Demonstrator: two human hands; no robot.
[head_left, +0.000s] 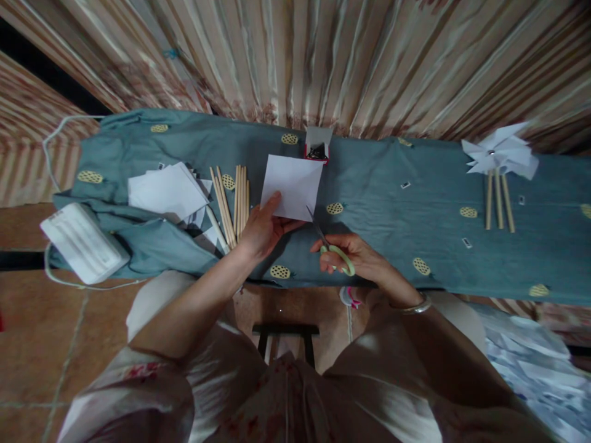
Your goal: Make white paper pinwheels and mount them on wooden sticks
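Note:
My left hand (265,226) grips a square white sheet of paper (293,181) by its lower left part, thumb on top and fingers beneath. Green-handled scissors (342,258) are in my right hand (354,253), fingers in the loops. Their blade tips reach the paper's lower right corner; whether they are cutting into it I cannot tell. Just behind the sheet stands a small open box (317,151) of dark little pieces. Left of my left hand lie several wooden sticks (240,200) and a stack of white paper (168,192).
On the right lie paper pinwheels (496,154) on wooden sticks. A white power strip (85,243) with its cord sits at the left end of the teal cloth (369,184). A pleated curtain (295,67) hangs behind. A plastic bag (535,363) is at the lower right.

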